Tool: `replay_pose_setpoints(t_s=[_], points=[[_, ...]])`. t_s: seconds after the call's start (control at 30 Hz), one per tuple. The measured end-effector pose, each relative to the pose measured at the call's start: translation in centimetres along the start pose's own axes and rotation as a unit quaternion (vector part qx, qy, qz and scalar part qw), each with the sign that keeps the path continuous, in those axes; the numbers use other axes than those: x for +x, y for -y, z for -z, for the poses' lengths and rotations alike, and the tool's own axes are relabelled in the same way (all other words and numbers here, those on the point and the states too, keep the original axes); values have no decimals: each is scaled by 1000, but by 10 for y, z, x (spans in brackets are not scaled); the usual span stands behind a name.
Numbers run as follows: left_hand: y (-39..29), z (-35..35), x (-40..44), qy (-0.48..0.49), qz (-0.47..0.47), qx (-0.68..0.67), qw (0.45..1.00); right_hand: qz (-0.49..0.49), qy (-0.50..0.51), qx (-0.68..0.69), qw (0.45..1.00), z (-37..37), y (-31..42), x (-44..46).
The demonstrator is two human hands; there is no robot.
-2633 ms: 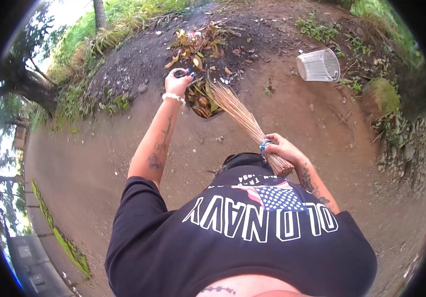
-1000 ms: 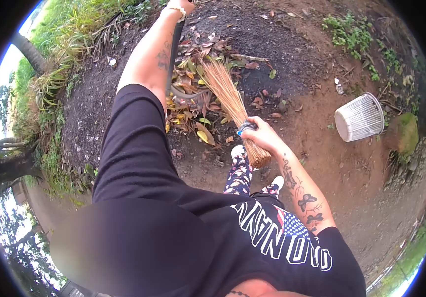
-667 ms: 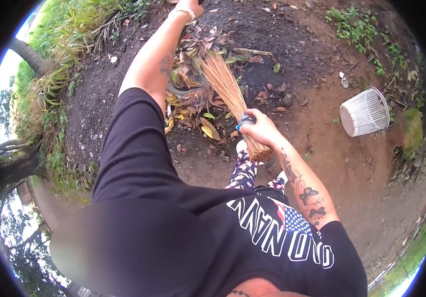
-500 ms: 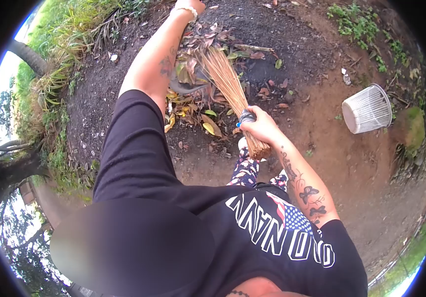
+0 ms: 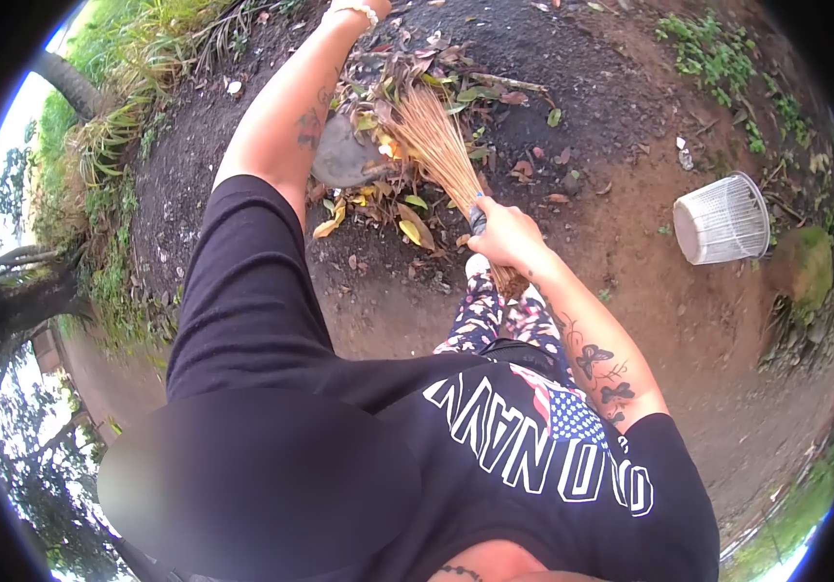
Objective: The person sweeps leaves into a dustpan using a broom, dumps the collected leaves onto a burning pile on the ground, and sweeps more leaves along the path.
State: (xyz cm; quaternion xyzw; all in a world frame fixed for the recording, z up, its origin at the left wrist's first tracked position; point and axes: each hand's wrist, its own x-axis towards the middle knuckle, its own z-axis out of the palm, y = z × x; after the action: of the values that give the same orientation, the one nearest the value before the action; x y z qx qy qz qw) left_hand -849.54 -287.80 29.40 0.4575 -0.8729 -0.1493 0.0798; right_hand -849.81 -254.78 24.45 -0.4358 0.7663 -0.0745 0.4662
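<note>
At the top edge, my left hand (image 5: 370, 10) is partly cut off, its visible part closed at the dustpan's upper end; the forearm hides the handle. Below it the grey dustpan (image 5: 344, 153) is tilted, its broad face showing beside the leaf pile. My right hand (image 5: 509, 231) is wrapped round the bound part of a stick broom (image 5: 439, 145). The broom's spread tips touch the leaves (image 5: 415, 211), right of the dustpan. Yellow, green and brown leaves lie around the tips and under the pan, with a small orange glow among them.
A white mesh basket (image 5: 722, 218) lies tipped on the dirt at right, near a mossy rock (image 5: 805, 267). A stick (image 5: 509, 81) lies beyond the broom. Grass and a tree trunk (image 5: 66, 82) stand at left. My shoe (image 5: 477, 265) is just below the broom.
The dustpan, earlier full of leaves near bare dirt, is now over the pile and turned to show its broad grey face. The broom tips have moved onto the pile.
</note>
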Motion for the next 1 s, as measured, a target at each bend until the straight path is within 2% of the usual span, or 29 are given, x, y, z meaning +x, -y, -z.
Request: replay_pose_setpoints(t_s=[0.07, 0.2, 0.27, 0.4, 0.47, 0.53, 0.63, 0.73, 0.77, 0.8, 0.83, 0.87, 0.93, 0.97, 1.0], points=[[7, 3, -6, -31, -37, 4, 999, 8, 5, -4, 1000, -3, 0, -6], [21, -4, -14, -95, -52, -5, 994, 47, -9, 7, 999, -6, -10, -9], [28, 0, -16, -86, -27, 23, 996, 36, -16, 103, 994, 0, -18, -10], [29, 9, -40, -119, -43, 31, 992, 43, -19, 101, 994, 7, -34, -24], [18, 16, -47, -94, -54, 44, 993, 64, -22, 104, 992, 12, -51, -23], [3, 31, -60, -111, -31, 39, 993, 83, -23, 109, 990, 10, -59, -20], [11, 43, -77, -126, -48, 46, 990, 71, -16, 104, 992, 3, -57, -30], [24, 66, -101, -193, -77, 26, 978, 75, -39, 152, 985, 3, -64, -46], [28, 80, -104, -147, 13, -13, 989, 89, -47, 161, 982, -3, -73, -42], [73, 68, -93, -251, -57, 45, 965, 87, -25, 172, 981, -3, -75, -41], [74, 89, -109, -277, -82, 42, 956, 92, -22, 200, 975, 2, -72, -47], [72, 107, -129, -258, 2, 40, 965, 96, -18, 228, 969, 3, -68, -57], [84, 145, -167, -237, 73, -56, 967, 94, -2, 252, 963, 11, -61, -82], [111, 156, -176, -262, 61, -43, 962, 82, 7, 277, 957, 7, -65, -88], [159, 159, -175, -310, 63, 69, 946, 81, 31, 300, 950, 10, -55, -107]])
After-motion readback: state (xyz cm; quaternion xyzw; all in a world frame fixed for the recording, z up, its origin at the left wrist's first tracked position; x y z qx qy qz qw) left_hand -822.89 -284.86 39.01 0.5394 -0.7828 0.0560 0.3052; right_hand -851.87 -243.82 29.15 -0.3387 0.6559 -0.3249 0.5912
